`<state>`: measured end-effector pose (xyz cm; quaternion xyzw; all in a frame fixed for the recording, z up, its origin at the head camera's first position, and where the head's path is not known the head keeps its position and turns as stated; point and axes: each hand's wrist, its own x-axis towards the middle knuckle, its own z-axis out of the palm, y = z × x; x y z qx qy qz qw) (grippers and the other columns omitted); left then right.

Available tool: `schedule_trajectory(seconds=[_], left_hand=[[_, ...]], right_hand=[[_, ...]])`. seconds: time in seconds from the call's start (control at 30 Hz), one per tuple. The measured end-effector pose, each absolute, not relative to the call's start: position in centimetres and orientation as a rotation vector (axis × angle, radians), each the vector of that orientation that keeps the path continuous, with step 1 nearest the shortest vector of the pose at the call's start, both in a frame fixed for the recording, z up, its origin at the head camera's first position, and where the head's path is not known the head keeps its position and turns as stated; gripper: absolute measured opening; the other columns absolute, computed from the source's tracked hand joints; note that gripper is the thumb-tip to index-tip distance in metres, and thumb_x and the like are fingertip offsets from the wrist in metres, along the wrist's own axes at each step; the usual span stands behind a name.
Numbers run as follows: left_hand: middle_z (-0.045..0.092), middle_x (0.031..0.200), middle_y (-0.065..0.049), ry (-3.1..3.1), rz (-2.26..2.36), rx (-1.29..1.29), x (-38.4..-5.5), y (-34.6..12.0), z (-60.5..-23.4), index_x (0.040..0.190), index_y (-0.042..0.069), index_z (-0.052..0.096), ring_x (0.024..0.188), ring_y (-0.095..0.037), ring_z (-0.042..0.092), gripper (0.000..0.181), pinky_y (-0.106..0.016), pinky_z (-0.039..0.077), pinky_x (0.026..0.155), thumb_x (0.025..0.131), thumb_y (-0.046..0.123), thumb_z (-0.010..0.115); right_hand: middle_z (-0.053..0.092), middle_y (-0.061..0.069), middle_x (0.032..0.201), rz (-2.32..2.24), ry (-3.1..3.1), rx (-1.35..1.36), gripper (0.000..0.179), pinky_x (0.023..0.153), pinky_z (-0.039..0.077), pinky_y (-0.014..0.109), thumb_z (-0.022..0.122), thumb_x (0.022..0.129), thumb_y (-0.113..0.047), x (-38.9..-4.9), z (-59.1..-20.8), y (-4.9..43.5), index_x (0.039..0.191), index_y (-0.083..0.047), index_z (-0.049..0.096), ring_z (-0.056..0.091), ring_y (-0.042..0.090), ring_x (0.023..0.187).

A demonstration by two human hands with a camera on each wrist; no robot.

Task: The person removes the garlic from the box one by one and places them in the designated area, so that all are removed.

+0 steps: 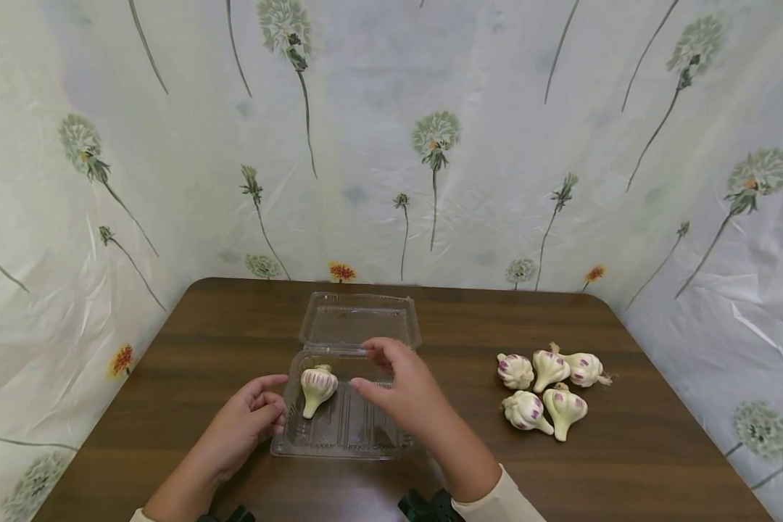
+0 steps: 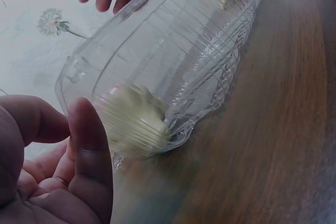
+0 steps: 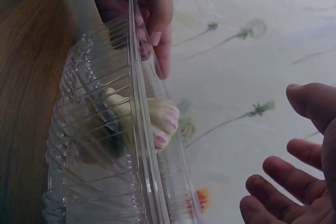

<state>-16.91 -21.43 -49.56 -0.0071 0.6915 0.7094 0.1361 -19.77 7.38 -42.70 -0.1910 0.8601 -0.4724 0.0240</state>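
A clear plastic clamshell container (image 1: 349, 444) lies with its lid (image 1: 359, 319) folded back, away from me. One garlic bulb (image 1: 317, 388) with purple streaks rests in its left part, stem toward me. At the container's left rim, my left hand (image 1: 251, 420) pinches the edge between thumb and curled fingers, close to the bulb. Above the right half of the tray hovers my right hand (image 1: 401, 384), thumb and fingers spread apart, nothing between them. The right wrist view shows this right hand (image 3: 299, 182) apart from the container wall, and the bulb (image 3: 163, 121) seen through the plastic.
Several more garlic bulbs (image 1: 551, 391) sit grouped on the right side of the brown wooden table (image 1: 470, 326). A flower-patterned sheet (image 1: 365, 145) rises behind the table's far edge and along both sides.
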Motion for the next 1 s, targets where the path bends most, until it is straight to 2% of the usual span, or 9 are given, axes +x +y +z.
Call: schedule_trajectory(seconds=[0.43,0.83,1.0], left_hand=[[0.059,0.099,-0.003,2.007,2.051,0.006,-16.9,-21.4,-49.3,0.158,-0.002,0.031,0.085,-0.013,0.059,0.056,-0.025,0.058,0.074,0.106,0.003,0.053],[0.058,0.101,-0.003,2.021,2.042,-0.035,-16.8,-21.2,-49.3,0.157,0.001,0.034,0.086,-0.014,0.060,0.054,-0.025,0.058,0.075,0.106,0.002,0.052],[0.058,0.101,-0.004,2.017,2.047,-0.021,-16.8,-21.2,-49.2,0.157,0.000,0.033,0.086,-0.014,0.059,0.055,-0.025,0.058,0.074,0.106,0.002,0.053]], right_hand=[[0.059,0.008,0.141,-1.316,2.670,-0.638,0.059,0.111,0.050,0.048,0.078,0.096,-0.037,-21.2,-43.1,6.4,0.146,-0.016,0.055,0.058,0.028,0.133],[0.060,0.008,0.142,-1.221,2.629,-0.645,0.061,0.108,0.050,0.054,0.077,0.096,-0.039,-22.8,-44.5,5.1,0.147,-0.013,0.056,0.056,0.033,0.135],[0.059,0.006,0.145,-1.170,2.614,-0.668,0.061,0.107,0.050,0.054,0.077,0.095,-0.043,-23.3,-44.8,4.5,0.146,-0.015,0.057,0.056,0.032,0.136]])
